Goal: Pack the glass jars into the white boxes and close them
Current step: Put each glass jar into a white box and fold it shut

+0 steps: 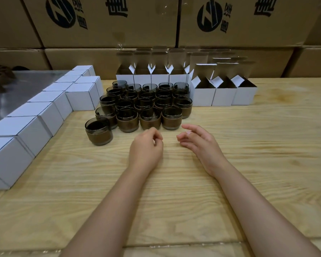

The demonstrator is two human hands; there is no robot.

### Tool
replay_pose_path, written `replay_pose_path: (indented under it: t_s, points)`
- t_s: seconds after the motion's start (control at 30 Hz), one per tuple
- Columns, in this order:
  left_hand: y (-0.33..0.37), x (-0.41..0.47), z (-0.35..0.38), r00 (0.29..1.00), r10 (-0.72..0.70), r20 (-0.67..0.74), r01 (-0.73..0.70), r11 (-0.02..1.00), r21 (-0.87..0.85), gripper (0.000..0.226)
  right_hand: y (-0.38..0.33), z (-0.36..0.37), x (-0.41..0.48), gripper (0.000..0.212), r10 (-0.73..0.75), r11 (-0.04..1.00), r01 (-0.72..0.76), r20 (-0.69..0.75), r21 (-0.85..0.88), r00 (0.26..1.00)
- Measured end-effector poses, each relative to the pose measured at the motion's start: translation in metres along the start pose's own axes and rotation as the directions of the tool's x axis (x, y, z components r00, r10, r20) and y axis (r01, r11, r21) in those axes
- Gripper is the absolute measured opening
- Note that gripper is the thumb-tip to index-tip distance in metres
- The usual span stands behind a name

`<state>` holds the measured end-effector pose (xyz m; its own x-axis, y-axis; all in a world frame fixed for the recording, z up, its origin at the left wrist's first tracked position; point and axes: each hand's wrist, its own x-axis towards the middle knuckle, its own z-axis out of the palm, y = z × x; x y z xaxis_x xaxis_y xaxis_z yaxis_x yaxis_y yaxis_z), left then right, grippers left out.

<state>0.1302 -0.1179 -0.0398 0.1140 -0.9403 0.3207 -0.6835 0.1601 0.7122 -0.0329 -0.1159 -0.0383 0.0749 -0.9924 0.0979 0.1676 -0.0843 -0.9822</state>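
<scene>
Idling over counter (248,154) | left hand (146,147) loosely curled, holding nothing | right hand (200,143) loosely curled, holding nothing | glass jars (146,106) clustered upright just beyond both hands | open white boxes (222,95) behind and right of jars | closed white boxes (35,123) in rows along left | brown cartons (107,23) stacked behind

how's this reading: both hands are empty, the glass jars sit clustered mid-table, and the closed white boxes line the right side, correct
Not quite. The head view shows the closed white boxes lining the left side. The left hand and right hand are empty and the glass jars clustered mid-table.
</scene>
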Motion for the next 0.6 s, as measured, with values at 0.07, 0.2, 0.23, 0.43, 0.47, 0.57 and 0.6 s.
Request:
replay_pose_path:
  t_s: [0.07, 0.2, 0.23, 0.43, 0.47, 0.57, 0.6]
  points:
    - [-0.001, 0.003, 0.001, 0.999, -0.014, 0.041, 0.013, 1.000, 0.024, 0.015, 0.001, 0.001, 0.001, 0.019, -0.013, 1.000, 0.013, -0.011, -0.010, 1.000]
    - [-0.003, 0.006, 0.005, 0.995, 0.012, 0.100, -0.024, 0.993, 0.113, 0.015, 0.001, -0.002, 0.022, 0.019, -0.135, 0.951, 0.072, -0.192, -0.302, 0.972]
    - [-0.004, 0.007, 0.005, 0.995, 0.014, 0.101, -0.025, 0.993, 0.116, 0.016, -0.003, -0.006, 0.033, 0.019, -0.184, 0.879, 0.067, -0.207, -0.472, 0.961]
    - [-0.005, 0.009, 0.006, 0.994, 0.018, 0.106, -0.033, 0.989, 0.146, 0.015, -0.038, -0.057, 0.120, 0.028, -0.142, 0.289, -0.026, -0.070, -0.957, 0.987]
    - [-0.005, 0.009, 0.006, 0.994, 0.022, 0.104, -0.038, 0.987, 0.156, 0.015, -0.042, -0.064, 0.132, 0.030, -0.126, 0.248, -0.039, -0.072, -0.968, 0.989]
    - [-0.006, 0.008, 0.007, 0.996, 0.034, 0.089, -0.048, 0.985, 0.165, 0.013, -0.050, -0.075, 0.158, 0.030, -0.082, 0.181, -0.072, -0.088, -0.981, 0.993]
    - [-0.006, 0.008, 0.007, 0.995, 0.035, 0.089, -0.049, 0.985, 0.164, 0.013, -0.050, -0.076, 0.164, 0.029, -0.063, 0.168, -0.073, -0.084, -0.983, 0.994]
